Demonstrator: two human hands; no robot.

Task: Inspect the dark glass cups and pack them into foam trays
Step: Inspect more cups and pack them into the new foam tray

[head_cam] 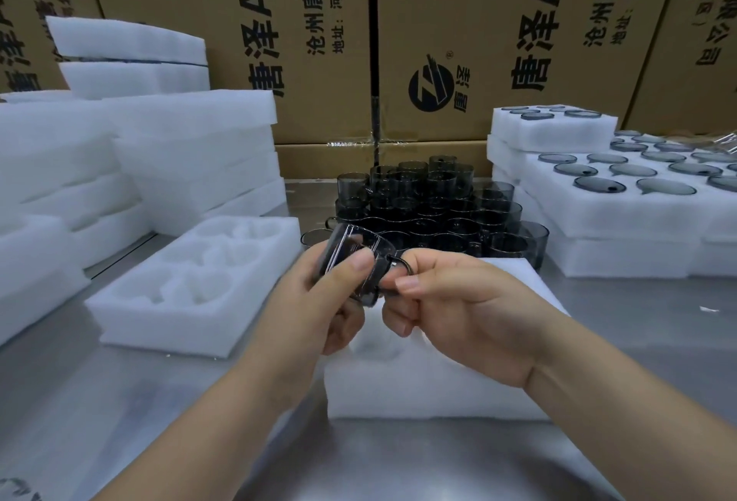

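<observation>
Brown cardboard cartons (327,42) with black printed characters wall off the back of a grey metal desk (119,401). On the left of the desk stand tall stacks of white foam trays (191,149). In front of them lies a single open foam tray (131,301) whose moulded hollows hold nothing. On the right, further foam trays (598,217) are stacked with dark cups seated in their hollows, only the round tops showing. Between the two sides, against the cartons, is a heap of loose dark glass cups (422,197) piled several layers high.

Nearest the camera, in the middle, a white foam block (430,381) lies flat on the desk, and both hands are raised above its far end. They share one dark glass cup (351,239), held clear of the foam and tilted, just in front of the heap.

The left hand (315,297) grips the cup's body, thumb pressed across the near side of the glass and the other fingers curled round underneath. The right hand (458,309) is closed at the cup's right side, thumb and bent forefinger pinching the small dark handle (395,261), with the remaining fingers folded into the palm. The two hands nearly meet below the cup.

A small white scrap (710,309) lies on the bare metal far right.
</observation>
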